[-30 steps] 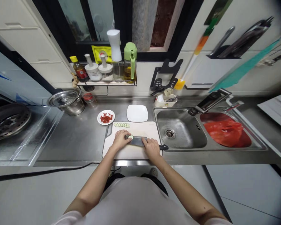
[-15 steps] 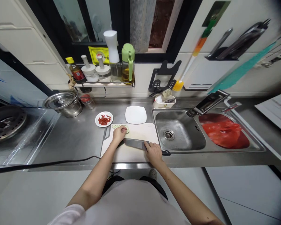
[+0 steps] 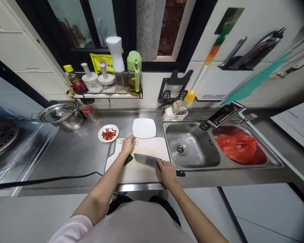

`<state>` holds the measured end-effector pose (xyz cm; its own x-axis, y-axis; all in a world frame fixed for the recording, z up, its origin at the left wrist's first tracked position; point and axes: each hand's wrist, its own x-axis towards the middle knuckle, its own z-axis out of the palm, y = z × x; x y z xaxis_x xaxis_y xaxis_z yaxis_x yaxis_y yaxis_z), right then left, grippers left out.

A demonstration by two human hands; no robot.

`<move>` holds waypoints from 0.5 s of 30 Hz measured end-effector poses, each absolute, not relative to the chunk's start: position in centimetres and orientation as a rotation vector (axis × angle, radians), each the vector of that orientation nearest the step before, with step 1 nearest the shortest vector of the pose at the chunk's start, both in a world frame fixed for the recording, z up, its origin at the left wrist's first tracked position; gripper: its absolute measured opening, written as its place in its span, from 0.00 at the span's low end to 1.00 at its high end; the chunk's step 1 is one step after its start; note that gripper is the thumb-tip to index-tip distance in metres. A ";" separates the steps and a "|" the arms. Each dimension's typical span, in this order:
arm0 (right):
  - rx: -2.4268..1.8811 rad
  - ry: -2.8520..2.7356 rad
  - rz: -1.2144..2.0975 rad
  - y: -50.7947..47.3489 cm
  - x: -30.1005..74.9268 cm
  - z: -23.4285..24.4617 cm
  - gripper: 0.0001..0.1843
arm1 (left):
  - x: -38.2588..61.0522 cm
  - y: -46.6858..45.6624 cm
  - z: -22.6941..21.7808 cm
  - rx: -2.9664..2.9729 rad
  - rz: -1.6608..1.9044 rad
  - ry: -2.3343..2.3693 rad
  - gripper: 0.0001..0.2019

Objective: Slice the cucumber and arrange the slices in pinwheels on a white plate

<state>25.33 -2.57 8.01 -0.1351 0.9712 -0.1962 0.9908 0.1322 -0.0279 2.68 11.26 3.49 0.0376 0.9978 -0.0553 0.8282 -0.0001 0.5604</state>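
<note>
My right hand (image 3: 167,172) grips the handle of a wide-bladed kitchen knife (image 3: 146,160), whose blade lies low over the white cutting board (image 3: 144,175) and points left. At the board's back left, my left hand (image 3: 128,145) is closed among pale green cucumber slices (image 3: 120,141), its fingertips near the back edge. One slice (image 3: 136,142) shows just right of the fingers. What the fingers hold, if anything, is hidden. A dark green cucumber piece (image 3: 128,159) lies partly under my left wrist.
Behind the board are a white square plate (image 3: 144,128) and a round plate (image 3: 100,135) of small red pieces. The steel sink (image 3: 192,148) adjoins on the right, with a red bag (image 3: 238,146) in its second basin. A lidded pot (image 3: 71,121) and a black cable (image 3: 53,177) are leftward.
My left hand has moved slightly back along the board, uncovering more of the dark green cucumber piece. The knife stays in my right hand. The whole view has shifted a little.
</note>
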 end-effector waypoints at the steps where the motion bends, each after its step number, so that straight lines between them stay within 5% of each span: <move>1: 1.978 2.258 -0.232 -2.5 25.4 8.0 0.21 | 2.7 11.3 3.5 1.890 0.498 1.842 0.11; 15: 2.009 2.284 -0.201 -2.0 25.6 7.0 0.18 | 2.7 11.6 3.0 2.015 0.380 1.849 0.08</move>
<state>25.59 -2.00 7.04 -0.1291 0.9792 -0.1563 0.9915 0.1248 -0.0372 2.70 11.64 2.96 0.0986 0.9936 -0.0551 0.8915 -0.0636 0.4486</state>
